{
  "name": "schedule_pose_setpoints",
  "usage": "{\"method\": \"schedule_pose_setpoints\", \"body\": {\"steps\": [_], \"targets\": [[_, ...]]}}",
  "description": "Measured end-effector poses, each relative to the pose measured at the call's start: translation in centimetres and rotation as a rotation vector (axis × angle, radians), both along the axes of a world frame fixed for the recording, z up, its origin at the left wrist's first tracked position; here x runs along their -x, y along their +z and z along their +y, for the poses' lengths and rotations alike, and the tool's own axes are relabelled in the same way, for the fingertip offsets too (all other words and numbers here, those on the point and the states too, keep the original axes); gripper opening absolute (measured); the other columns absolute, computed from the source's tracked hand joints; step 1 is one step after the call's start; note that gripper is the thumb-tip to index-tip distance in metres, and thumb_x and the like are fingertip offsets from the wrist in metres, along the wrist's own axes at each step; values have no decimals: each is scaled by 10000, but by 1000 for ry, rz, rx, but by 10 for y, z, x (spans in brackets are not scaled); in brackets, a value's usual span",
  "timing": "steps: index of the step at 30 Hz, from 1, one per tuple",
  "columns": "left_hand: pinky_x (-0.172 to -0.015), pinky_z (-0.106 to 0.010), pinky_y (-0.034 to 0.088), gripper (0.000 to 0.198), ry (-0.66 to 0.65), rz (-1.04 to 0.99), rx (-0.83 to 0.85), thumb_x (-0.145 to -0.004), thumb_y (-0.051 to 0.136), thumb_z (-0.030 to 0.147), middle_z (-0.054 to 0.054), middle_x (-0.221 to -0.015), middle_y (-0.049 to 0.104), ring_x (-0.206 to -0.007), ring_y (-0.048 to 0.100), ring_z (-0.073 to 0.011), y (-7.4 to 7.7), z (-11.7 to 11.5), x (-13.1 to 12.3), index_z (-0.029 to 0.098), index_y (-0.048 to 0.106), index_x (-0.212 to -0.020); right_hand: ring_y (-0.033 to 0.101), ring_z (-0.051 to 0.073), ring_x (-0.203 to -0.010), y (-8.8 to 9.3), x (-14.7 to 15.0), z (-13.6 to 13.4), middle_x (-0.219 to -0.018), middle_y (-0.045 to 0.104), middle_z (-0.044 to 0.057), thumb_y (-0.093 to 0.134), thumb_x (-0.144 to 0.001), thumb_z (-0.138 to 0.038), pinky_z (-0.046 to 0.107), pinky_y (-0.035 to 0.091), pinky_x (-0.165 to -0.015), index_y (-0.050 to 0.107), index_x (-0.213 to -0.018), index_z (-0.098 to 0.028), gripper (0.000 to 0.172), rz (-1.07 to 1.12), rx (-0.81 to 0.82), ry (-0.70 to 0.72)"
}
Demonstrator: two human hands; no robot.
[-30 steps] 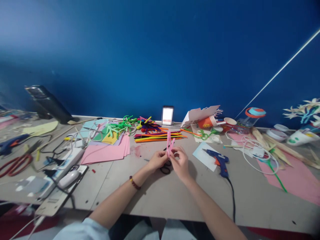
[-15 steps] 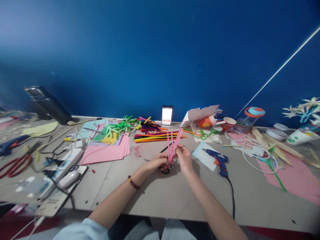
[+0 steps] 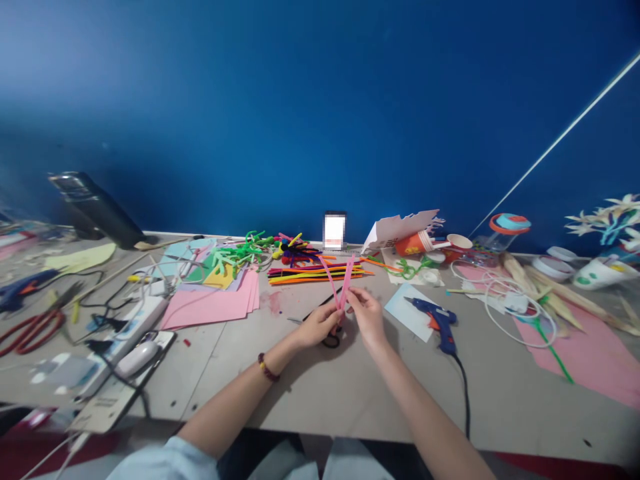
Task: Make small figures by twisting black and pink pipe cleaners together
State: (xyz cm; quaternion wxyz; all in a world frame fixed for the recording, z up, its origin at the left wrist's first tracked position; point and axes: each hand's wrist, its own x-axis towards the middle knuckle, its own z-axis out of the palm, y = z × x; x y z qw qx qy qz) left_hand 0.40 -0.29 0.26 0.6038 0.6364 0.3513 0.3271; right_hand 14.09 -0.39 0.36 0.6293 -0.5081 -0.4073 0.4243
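Note:
Several pink pipe cleaners [image 3: 349, 280] stand up from between my hands, gathered at the bottom and fanning into a V at the top. My left hand [image 3: 319, 325] is closed on their lower end. With thumb and fingertips, my right hand [image 3: 367, 313] pinches the right-hand stems a little higher. Black-handled scissors [image 3: 331, 341] lie on the table beneath my left hand, partly hidden by it. Behind my hands is a row of red, yellow, orange and purple pipe cleaners [image 3: 310, 275].
A blue glue gun [image 3: 434, 317] with a trailing cord lies right, partly on light-blue paper [image 3: 406, 310]. Pink sheets [image 3: 213, 303], a power strip [image 3: 125, 333] and red-handled scissors [image 3: 37, 328] lie left. A phone-like screen [image 3: 335, 230] leans against the blue wall.
The left-hand pink stems have swung further left, widening the V. My left hand has moved slightly up and rolled over the bundle. My right hand stays nearly in place.

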Motion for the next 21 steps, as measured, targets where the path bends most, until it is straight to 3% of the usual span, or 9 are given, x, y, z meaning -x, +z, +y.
{"method": "schedule_pose_setpoints", "body": {"steps": [6, 11, 16, 21], "targets": [[-475, -210, 311, 435, -14, 8, 12, -816, 465, 584, 37, -568, 463, -492, 392, -82, -1, 0, 0, 156, 546, -809, 595, 141, -592, -2, 0, 3, -715, 670, 20, 727, -624, -405, 225, 464, -464, 583, -858, -190, 349, 113, 27, 28], [-455, -208, 299, 449, -36, 11, 44, -811, 459, 599, 37, -571, 458, -476, 386, -76, 1, -1, 0, 157, 535, -820, 600, 149, -556, -6, -1, 5, -789, 706, 43, 681, -670, -495, 252, 458, -471, 605, -1031, -190, 479, 171, 131, 219], [-444, -211, 300, 454, -33, 1, 55, -799, 468, 613, 39, -559, 453, -463, 387, -72, 0, 0, 0, 163, 500, -754, 585, 137, -607, -9, -3, 4, -857, 715, 66, 603, -739, -553, 226, 397, -489, 675, -963, -178, 442, 93, 137, 299], [-417, -202, 293, 476, -2, -9, 81, -784, 460, 641, 53, -527, 438, -430, 380, -69, -4, 4, 1, 166, 485, -767, 531, 112, -533, -8, -3, 6, -749, 699, 37, 658, -699, -539, 229, 386, -480, 683, -885, -171, 413, 189, 134, 286]]}}
